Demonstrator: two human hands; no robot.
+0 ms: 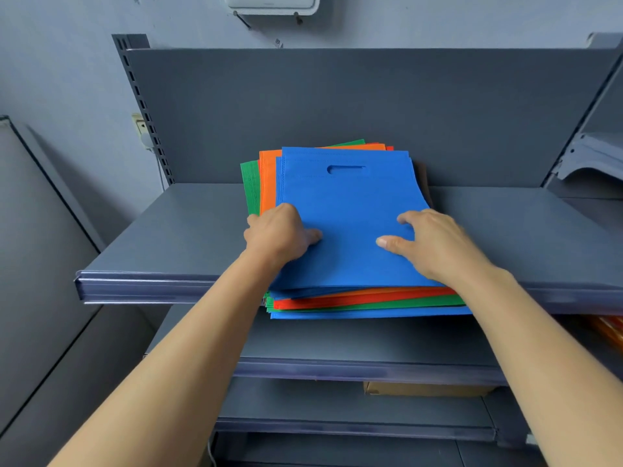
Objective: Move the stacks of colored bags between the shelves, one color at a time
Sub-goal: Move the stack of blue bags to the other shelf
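Reference: stack of bags (pixel 347 214) on the top shelf (pixel 168 237).

Left of the stack: bare shelf surface out to the shelf end; passable.
Right of the stack: bare surface; passable.
Behind the stack: back panel (pixel 337 106) stands close; whether they touch cannot be told. No passage.
Above the stack: free.
Front of the stack: its near edge overhangs the shelf lip. The left hand (pixel 279 230) grips its left edge and the right hand (pixel 428 241) rests on top.
Below the overhang: a free gap down to the bare lower shelf (pixel 337 345).
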